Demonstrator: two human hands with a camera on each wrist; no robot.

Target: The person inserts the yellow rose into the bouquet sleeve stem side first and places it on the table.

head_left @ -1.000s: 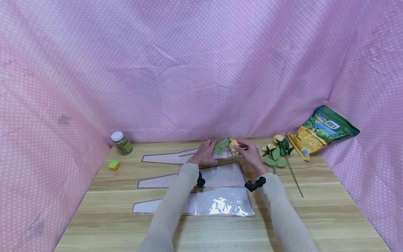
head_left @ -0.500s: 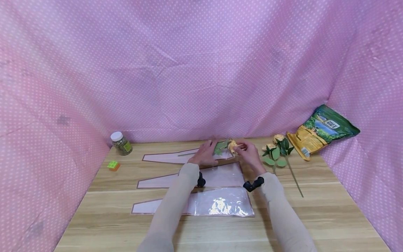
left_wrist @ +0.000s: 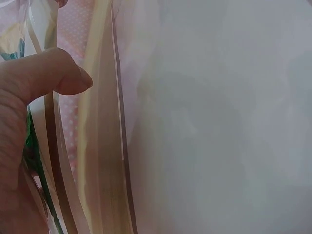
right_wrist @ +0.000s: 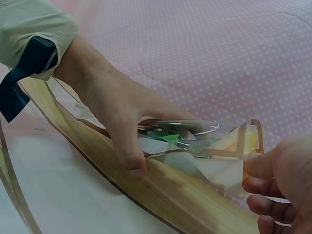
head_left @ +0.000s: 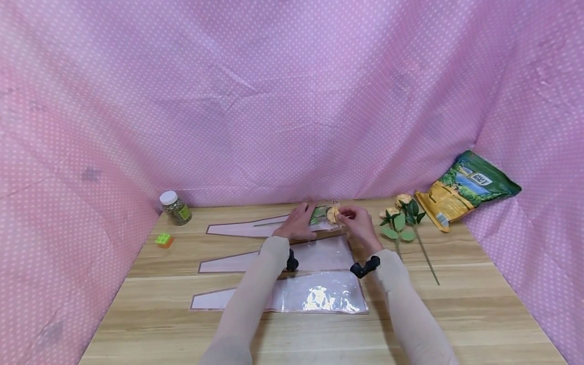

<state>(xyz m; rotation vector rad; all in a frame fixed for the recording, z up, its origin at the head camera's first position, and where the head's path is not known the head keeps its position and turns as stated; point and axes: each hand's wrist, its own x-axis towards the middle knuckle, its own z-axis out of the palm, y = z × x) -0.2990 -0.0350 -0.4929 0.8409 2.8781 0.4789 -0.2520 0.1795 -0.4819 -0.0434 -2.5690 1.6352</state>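
My left hand (head_left: 297,226) lies across the farthest tapered clear sleeve with a brown border (head_left: 237,228); its thumb (left_wrist: 73,80) is along the sleeve's near edge and its fingers reach over the far side. Inside the sleeve lies an artificial rose with a pale yellow head (head_left: 332,215), green leaves (right_wrist: 170,139) and a thin stem pointing left. At the sleeve's wide mouth, my right hand (head_left: 359,224) pinches the rose head between thumb and fingers. The right wrist view shows the bulged film, with yellow petals right at the right fingertips (right_wrist: 253,165).
Two more tapered sleeves, a middle one (head_left: 321,256) and a near one (head_left: 292,294), lie flat on the wooden table (head_left: 150,294). To the right are two yellow roses (head_left: 403,201) and a green-yellow bag (head_left: 474,185). A jar (head_left: 177,209) and toy block (head_left: 165,240) stand left.
My right hand has moved slightly left with the rose head, and the stem's end has slid farther left within the sleeve. My left hand has stayed nearly still.
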